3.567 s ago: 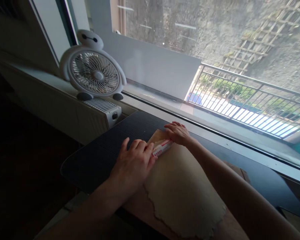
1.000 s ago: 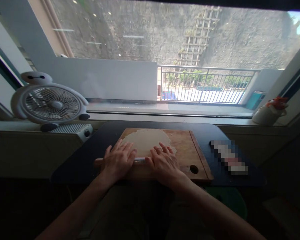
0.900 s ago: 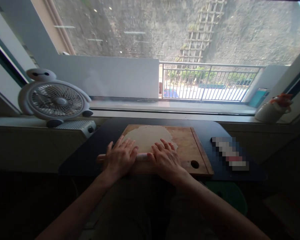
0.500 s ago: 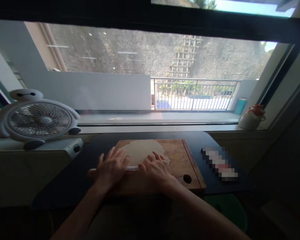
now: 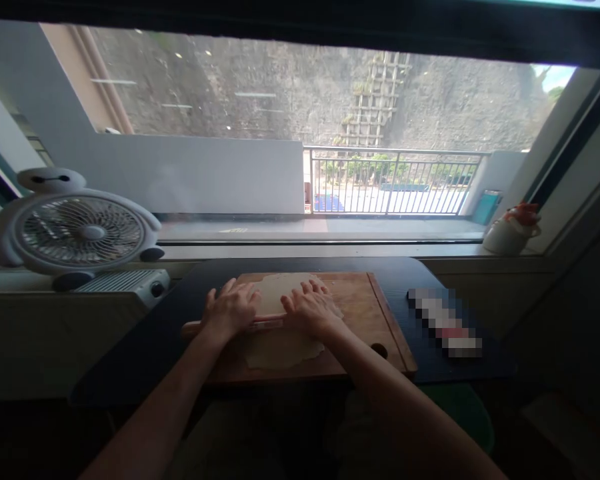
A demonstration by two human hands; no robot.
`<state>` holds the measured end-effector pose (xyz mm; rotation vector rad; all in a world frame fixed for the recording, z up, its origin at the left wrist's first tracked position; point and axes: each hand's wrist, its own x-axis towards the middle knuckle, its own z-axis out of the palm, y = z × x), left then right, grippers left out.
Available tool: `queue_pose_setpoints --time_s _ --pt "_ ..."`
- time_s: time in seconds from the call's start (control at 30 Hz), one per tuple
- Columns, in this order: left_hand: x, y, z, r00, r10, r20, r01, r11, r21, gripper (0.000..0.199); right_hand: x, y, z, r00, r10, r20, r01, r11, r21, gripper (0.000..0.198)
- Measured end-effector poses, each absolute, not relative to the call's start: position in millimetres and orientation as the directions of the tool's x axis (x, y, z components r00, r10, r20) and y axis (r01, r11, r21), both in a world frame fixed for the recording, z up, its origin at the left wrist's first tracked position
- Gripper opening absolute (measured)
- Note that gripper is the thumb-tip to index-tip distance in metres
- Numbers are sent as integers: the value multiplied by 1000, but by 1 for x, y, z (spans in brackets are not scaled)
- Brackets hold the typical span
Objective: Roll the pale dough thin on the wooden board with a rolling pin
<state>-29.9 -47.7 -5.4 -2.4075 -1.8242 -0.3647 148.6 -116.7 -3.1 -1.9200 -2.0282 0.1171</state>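
Observation:
A rolling pin (image 5: 269, 323) lies across a flat, pale sheet of dough (image 5: 283, 352) on a wooden cutting board (image 5: 363, 317). My left hand (image 5: 233, 308) rests on the pin's left part, palm down, its fingers stretched forward over the dough. On the right part lies my right hand (image 5: 310, 308), palm down too, with fingers spread and not wrapped round the pin. The pin's left handle sticks out past my left wrist; its right end is hidden under my right hand and forearm. Dough shows both beyond the pin and on my side of it.
The board lies on a dark table (image 5: 395, 277) before a window. A blurred-out object (image 5: 445, 323) is at the table's right. A white fan (image 5: 90, 230) stands left, and a white pot (image 5: 507, 233) sits on the sill at right. A green stool-like shape (image 5: 463, 410) shows below.
Both hands and the rolling pin have moved forward over the dough, away from me, uncovering the near part of the sheet. The view has tilted down slightly.

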Motion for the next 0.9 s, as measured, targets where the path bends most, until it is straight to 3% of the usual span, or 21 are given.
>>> queue_pose_setpoints --time_s 0.13,0.23,0.47,0.57,0.77,0.9 --pt "-55 -113 -35 376 832 408 916 -399 -29 48 144 -180 -18 -162 961 225 916 231 -327 57" --pt "-59 -131 -38 378 806 456 916 -397 -59 49 145 -189 -13 -226 951 211 892 289 -347 53" --pt "-27 -43 -4 219 949 226 964 -246 101 48 147 -108 15 0 997 72 951 22 -307 50" --pt "-33 -55 -12 267 921 285 951 -300 77 48 145 -121 5 -5 993 118 955 39 -293 53" --pt "-63 -135 -39 419 774 475 893 -447 -60 51 141 -181 -22 -160 943 292 941 235 -244 54" --pt "-48 -96 -26 345 831 436 927 -374 -19 49 145 -136 -10 -45 977 208 961 99 -257 48"
